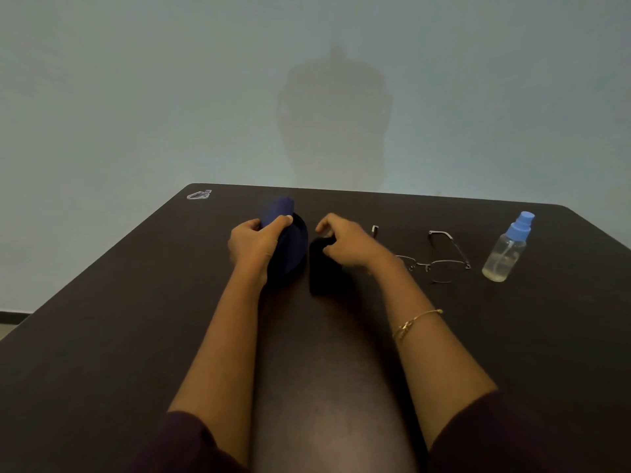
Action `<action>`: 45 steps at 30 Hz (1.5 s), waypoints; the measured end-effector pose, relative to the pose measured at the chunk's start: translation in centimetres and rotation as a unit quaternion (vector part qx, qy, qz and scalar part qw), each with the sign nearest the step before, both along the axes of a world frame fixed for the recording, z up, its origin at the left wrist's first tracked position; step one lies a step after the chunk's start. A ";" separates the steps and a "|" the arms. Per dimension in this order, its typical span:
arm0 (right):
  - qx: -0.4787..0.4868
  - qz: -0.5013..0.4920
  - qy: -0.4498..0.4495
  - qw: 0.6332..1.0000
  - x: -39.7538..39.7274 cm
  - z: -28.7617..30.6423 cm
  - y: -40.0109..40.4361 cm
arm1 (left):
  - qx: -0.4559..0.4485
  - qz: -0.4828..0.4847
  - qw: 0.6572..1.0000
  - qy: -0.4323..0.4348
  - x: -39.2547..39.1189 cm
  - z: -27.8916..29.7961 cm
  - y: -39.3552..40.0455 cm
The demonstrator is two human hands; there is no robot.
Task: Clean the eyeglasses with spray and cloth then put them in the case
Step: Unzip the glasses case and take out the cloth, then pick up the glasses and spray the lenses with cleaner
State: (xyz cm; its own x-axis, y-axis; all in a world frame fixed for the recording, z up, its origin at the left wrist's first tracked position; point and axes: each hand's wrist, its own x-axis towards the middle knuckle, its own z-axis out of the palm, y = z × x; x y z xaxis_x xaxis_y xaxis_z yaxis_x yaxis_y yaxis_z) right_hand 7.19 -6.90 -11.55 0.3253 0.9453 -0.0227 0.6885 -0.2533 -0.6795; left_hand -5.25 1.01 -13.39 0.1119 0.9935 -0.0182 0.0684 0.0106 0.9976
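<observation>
My left hand (254, 244) pinches a blue cloth (278, 208) that sticks up from the dark blue half of the eyeglass case (295, 254). The case's black half (324, 276) lies just right of it, and my right hand (345, 244) has its fingers curled on that half's far end. The eyeglasses (440, 264), thin metal frame with the arms unfolded, lie on the table right of my right wrist, untouched. A clear spray bottle (505, 250) with a blue cap stands upright further right.
The dark table (136, 319) ends at a pale wall at the back. A small white sticker (199, 194) marks its far left corner. A gold bracelet (415, 322) is on my right forearm. The table's left edge drops to the floor.
</observation>
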 end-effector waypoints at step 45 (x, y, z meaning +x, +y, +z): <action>0.326 -0.488 -0.259 0.767 10.5 0.1 -12.4 | -0.075 -0.110 0.987 -0.086 11.2 1.9 -8.1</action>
